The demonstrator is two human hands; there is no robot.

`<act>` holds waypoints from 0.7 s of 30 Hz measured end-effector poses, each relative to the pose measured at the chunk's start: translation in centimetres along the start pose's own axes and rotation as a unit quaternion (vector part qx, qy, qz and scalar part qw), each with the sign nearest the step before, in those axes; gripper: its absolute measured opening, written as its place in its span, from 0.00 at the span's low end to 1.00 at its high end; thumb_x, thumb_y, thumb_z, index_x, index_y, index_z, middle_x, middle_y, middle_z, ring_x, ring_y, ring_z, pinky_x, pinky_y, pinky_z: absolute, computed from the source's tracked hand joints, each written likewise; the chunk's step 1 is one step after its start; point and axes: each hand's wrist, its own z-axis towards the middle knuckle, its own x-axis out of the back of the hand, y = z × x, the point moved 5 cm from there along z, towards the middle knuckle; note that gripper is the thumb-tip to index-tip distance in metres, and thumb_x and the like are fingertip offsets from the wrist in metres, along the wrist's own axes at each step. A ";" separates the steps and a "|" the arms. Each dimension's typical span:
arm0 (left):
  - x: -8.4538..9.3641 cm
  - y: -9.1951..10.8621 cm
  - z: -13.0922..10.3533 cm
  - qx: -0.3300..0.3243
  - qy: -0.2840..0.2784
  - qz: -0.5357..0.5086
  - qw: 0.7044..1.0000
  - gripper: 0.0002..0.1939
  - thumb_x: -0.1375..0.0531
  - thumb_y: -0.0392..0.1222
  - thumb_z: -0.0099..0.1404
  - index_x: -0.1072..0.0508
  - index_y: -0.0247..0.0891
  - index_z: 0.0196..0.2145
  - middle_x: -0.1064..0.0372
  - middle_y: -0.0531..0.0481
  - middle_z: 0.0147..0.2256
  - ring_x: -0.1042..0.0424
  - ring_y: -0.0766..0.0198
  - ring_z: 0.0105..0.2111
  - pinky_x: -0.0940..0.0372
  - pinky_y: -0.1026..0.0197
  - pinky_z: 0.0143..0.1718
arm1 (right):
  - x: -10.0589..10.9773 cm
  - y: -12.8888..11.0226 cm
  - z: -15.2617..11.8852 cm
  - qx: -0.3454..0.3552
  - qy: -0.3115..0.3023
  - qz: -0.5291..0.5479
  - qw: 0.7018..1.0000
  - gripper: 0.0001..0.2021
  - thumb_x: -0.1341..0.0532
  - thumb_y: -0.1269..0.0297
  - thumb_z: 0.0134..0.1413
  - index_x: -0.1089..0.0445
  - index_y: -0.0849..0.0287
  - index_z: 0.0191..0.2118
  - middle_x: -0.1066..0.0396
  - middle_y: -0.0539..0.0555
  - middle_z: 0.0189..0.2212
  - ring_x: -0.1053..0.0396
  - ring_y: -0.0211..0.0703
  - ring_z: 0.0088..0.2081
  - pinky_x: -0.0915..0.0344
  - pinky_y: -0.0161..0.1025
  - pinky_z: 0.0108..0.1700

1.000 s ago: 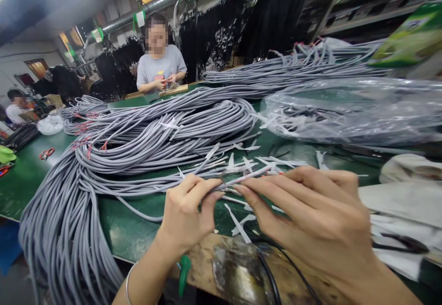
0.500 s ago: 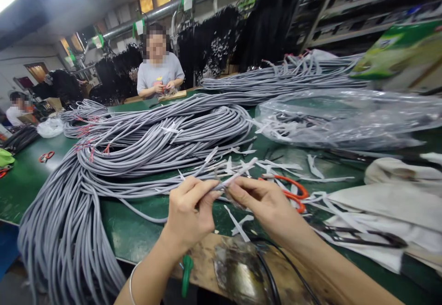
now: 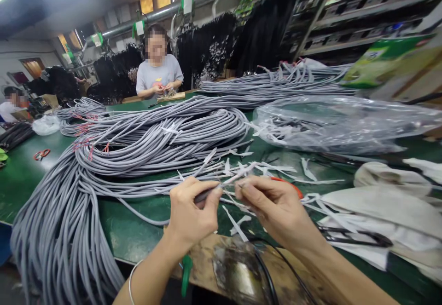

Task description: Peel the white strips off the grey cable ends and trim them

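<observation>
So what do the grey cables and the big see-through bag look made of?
Grey cables: likely rubbery plastic sheathing, matte, bending in soft loops. See-through bag: thin plastic film, glossy, with crinkles and glare. Left hand pinches one cable end.

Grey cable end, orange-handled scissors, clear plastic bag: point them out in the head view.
grey cable end (image 3: pixel 207 194), head view, on the sheath beside the left thumb.
orange-handled scissors (image 3: pixel 297 190), head view, on the handle loop.
clear plastic bag (image 3: pixel 345 121), head view, on its crinkled top.

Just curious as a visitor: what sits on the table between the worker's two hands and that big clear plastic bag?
In the head view, between the hands and the plastic bag lie scattered white strips on the green table.
</observation>
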 end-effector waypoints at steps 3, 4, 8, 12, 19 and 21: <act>-0.1 -0.1 0.0 0.027 0.000 -0.014 1.000 0.08 0.40 0.38 0.58 0.20 0.33 0.30 0.32 0.50 0.19 0.40 0.69 0.17 0.45 0.67 0.18 | 0.3 -0.1 0.1 0.002 0.014 -0.007 1.000 0.24 0.38 0.42 0.46 0.32 0.59 0.17 0.42 0.49 0.13 0.47 0.33 0.17 0.49 0.32 0.18; -0.2 -0.2 -0.1 0.034 -0.002 -0.017 0.999 0.08 0.39 0.39 0.57 0.20 0.34 0.31 0.33 0.51 0.18 0.42 0.70 0.17 0.46 0.67 0.18 | 0.3 -0.2 0.1 0.001 0.017 -0.010 1.000 0.24 0.38 0.42 0.46 0.32 0.59 0.17 0.43 0.49 0.13 0.47 0.33 0.17 0.49 0.32 0.17; -0.6 -0.3 -0.3 0.067 -0.006 -0.017 0.998 0.10 0.40 0.40 0.58 0.19 0.35 0.32 0.32 0.52 0.18 0.44 0.70 0.16 0.47 0.66 0.19 | 0.2 -0.8 0.2 0.020 0.025 -0.039 0.999 0.23 0.38 0.42 0.46 0.31 0.58 0.18 0.43 0.48 0.12 0.47 0.32 0.16 0.49 0.31 0.15; -1.1 -0.7 -0.5 0.120 -0.013 -0.002 0.993 0.12 0.42 0.41 0.60 0.19 0.36 0.29 0.28 0.50 0.20 0.43 0.69 0.17 0.47 0.64 0.21 | -0.2 -2.1 0.0 0.094 0.022 -0.123 0.988 0.20 0.39 0.47 0.51 0.31 0.57 0.19 0.35 0.49 0.14 0.42 0.34 0.15 0.45 0.31 0.15; -2.1 -3.1 0.3 0.246 -0.021 -0.047 0.968 0.15 0.42 0.45 0.57 0.22 0.35 0.20 0.48 0.58 0.12 0.52 0.71 0.15 0.57 0.64 0.19 | -1.6 -4.6 -1.9 0.318 -0.024 -0.224 0.921 0.09 0.40 0.68 0.55 0.31 0.54 0.24 0.32 0.47 0.14 0.38 0.35 0.15 0.41 0.33 0.18; -1.7 -4.1 0.8 0.294 0.020 -0.099 0.950 0.15 0.42 0.45 0.57 0.23 0.35 0.19 0.49 0.58 0.12 0.52 0.72 0.15 0.58 0.64 0.18 | -1.7 -4.8 -2.9 0.342 -0.048 -0.210 0.915 0.10 0.40 0.63 0.55 0.31 0.53 0.24 0.34 0.46 0.13 0.39 0.35 0.14 0.41 0.35 0.19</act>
